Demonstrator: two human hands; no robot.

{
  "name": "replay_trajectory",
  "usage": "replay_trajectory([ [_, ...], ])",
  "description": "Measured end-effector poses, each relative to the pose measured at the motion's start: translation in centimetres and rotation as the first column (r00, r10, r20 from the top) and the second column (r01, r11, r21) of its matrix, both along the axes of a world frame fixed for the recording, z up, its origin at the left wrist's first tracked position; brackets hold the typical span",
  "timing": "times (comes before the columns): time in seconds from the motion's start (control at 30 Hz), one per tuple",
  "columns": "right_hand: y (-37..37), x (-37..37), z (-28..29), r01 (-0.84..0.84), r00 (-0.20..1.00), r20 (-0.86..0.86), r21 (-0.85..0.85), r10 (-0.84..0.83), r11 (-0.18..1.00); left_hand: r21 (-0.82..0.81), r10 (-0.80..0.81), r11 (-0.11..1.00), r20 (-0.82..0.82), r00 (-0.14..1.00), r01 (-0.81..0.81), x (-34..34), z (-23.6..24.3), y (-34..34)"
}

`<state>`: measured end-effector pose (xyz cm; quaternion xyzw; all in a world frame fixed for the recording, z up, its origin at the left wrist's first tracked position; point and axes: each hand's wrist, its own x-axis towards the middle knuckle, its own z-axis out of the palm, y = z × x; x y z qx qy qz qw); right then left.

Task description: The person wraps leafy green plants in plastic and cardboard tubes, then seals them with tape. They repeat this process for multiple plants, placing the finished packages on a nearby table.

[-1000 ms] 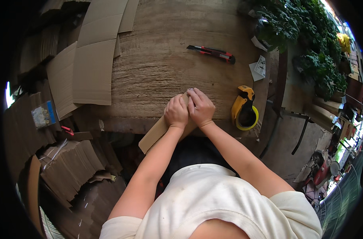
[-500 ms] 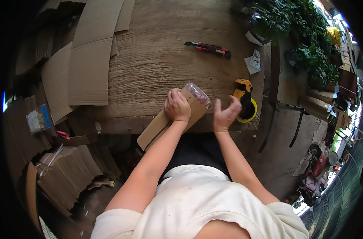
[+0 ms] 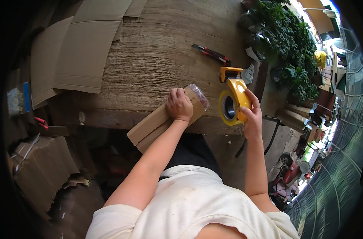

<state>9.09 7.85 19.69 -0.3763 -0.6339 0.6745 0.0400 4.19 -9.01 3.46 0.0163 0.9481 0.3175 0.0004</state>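
Note:
My left hand (image 3: 179,104) is closed over a long, narrow cardboard box (image 3: 153,126), which lies slanted across the table's near edge. Clear plastic (image 3: 200,96) with something reddish beneath it covers the box's far end. To the right, my right hand (image 3: 252,116) grips a yellow tape dispenser (image 3: 239,93) with a roll of tape (image 3: 226,107) on it, held up off the tabletop. Its fingers wrap the dispenser's right side. Farther back on the wooden table (image 3: 149,55) lies a black and red utility knife (image 3: 211,54).
Flat cardboard sheets (image 3: 85,51) cover the table's left part. A white paper (image 3: 248,74) lies by the right edge, near leafy green plants (image 3: 287,51). Stacked cardboard (image 3: 46,167) stands low on the left, with a red-handled tool (image 3: 41,122) above it. A red machine (image 3: 292,173) is at far right.
My right hand, empty before, has taken hold of the tape dispenser and lifted it from the table, turning it. My left hand stays on the box. The whole view has shifted slightly.

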Motion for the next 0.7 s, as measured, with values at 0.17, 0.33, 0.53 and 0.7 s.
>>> replay_trajectory([
  [0.17, -3.0, -6.3, 1.4, -0.243, 0.963, 0.114, -0.02, 0.244, 0.97, 0.059, 0.02, 0.998, -0.039, 0.999, -0.017, 0.2, 0.2, 0.1],
  [0.33, -5.4, -9.0, 0.1, -0.436, 0.886, 0.216, 0.087, 0.411, 0.896, 0.154, 0.075, 0.985, -0.003, 0.997, -0.074, 0.5, 0.6, -0.4],
  [0.53, -6.0, -10.6, -1.5, -0.619, 0.735, 0.471, 0.174, 0.487, 0.766, 0.207, 0.144, 0.97, -0.086, 0.986, -0.124, 0.9, 0.0, -0.3],
  [0.7, -5.9, -11.5, -1.8, -0.709, 0.616, 0.582, 0.116, 0.531, 0.696, 0.153, 0.055, 0.987, -0.115, 0.992, -0.037, 0.9, 0.4, -0.6],
])
